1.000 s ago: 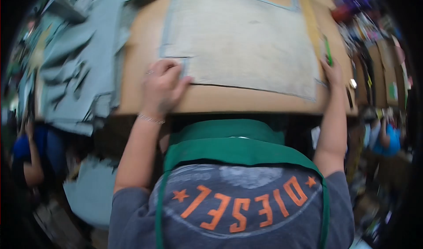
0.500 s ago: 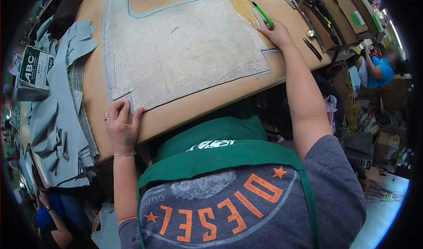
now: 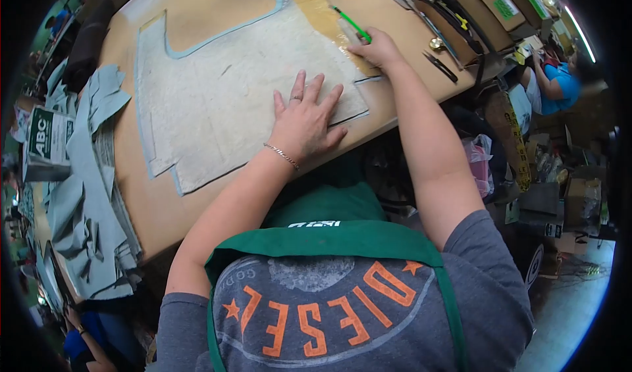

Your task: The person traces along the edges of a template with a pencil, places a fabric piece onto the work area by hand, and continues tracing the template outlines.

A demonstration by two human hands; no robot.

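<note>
My left hand point(image 3: 307, 117) lies open with spread fingers on a worn off-white pattern board point(image 3: 217, 102), near its front right corner. A pale blue-grey sheet point(image 3: 151, 169) shows under the board as a narrow border along its edges. My right hand point(image 3: 376, 48) is closed around a green pen point(image 3: 350, 23), whose dark end points up and away to the left. That hand rests at the board's right edge, beside a strip of brown tape point(image 3: 309, 2). Its fingertips are partly hidden.
Stacked blue-grey sheets point(image 3: 99, 194) and an ABC-labelled can point(image 3: 49, 138) stand at the left. Black thread snips point(image 3: 441, 67) and a box of tools point(image 3: 454, 20) lie at the right. Another person in a blue shirt point(image 3: 561, 86) sits beyond.
My left hand has moved from the board's front left corner to the right, and now lies flat on it. My right hand still holds the pen near the right edge. The view has shifted.
</note>
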